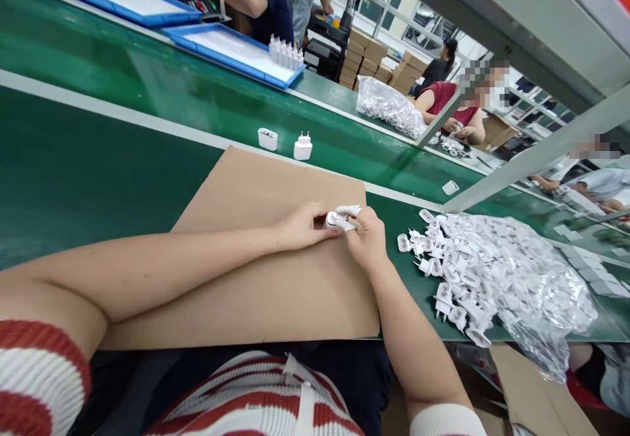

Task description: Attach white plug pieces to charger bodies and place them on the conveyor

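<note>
White casing (331, 219), one, in the pinch of two hands (306, 227) (367, 236) above one cardboard sheet (295, 291), two pieces (302, 148) (268, 139) beyond.

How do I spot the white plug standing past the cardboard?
Find the brown cardboard sheet on the green table. Just past its far edge, a white plug stands to the right of a white shell. Two pins stick up from the plug; the shell shows none.

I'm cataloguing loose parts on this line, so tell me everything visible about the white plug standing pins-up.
The white plug is a smooth, rounded block that looks plastic, with two darker-tipped pins pointing up. It stands upright on the green surface, just beyond the cardboard sheet, right of an open white shell and apart from it. No markings are legible.
</note>
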Demonstrator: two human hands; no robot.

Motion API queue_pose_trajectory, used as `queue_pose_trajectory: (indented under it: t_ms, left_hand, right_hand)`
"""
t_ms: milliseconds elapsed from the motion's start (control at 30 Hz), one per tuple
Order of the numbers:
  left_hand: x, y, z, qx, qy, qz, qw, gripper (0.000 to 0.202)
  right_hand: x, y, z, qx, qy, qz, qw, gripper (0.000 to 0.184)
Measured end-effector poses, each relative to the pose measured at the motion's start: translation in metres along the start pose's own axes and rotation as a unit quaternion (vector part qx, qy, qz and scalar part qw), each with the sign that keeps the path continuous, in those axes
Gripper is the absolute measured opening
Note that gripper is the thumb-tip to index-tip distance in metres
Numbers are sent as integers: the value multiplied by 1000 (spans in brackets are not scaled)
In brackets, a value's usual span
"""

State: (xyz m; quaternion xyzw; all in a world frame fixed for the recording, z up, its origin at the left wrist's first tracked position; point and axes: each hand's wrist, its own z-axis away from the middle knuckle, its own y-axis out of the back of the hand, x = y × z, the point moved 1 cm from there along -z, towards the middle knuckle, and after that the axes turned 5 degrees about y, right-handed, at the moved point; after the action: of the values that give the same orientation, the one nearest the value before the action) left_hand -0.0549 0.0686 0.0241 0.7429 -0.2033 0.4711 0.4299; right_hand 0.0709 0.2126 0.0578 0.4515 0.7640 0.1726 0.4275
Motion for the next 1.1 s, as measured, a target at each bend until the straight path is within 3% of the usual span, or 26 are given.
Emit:
queue_pose_trajectory:
  t_ms: [200, 400, 600, 700, 800, 900, 1000, 1100]
  left_hand:
    - [-3, 2, -2, -5, 15, 7, 1000, 37]
    - [-3, 2, 0, -9, 23, 23, 999, 36]
    - [-4, -2, -1, 3, 21, 0, 1000, 35]
    - [-2, -3, 4, 13, -9, 5, 1000, 38]
    - [-2, 0, 12, 43, -75, -74, 994, 38]
    - [-4, 0, 19, 57, -133, -230, 962, 34]
    - [-3, -2, 23, 72, -138, -324, 933, 35]
    - [3, -4, 24, 70, -122, -321, 936, 29]
  right_hand:
    - [-3, 3, -6, -53, 16, 72, 996, 39]
    - [-12, 7, -21, -122, -33, 135, 983, 49]
    - [-15, 8, -22, -104, -91, 121, 983, 51]
    - [-20, 11, -25, -135, -89, 155, 975, 46]
    - [-24, 13, -30, -157, -92, 172, 968, 39]
    - [-23, 12, -29, -144, -98, 162, 971, 46]
    - [-16, 5, -20, -106, -101, 139, 979, 49]
    - [-5, -2, -8, -56, -129, 63, 988, 45]
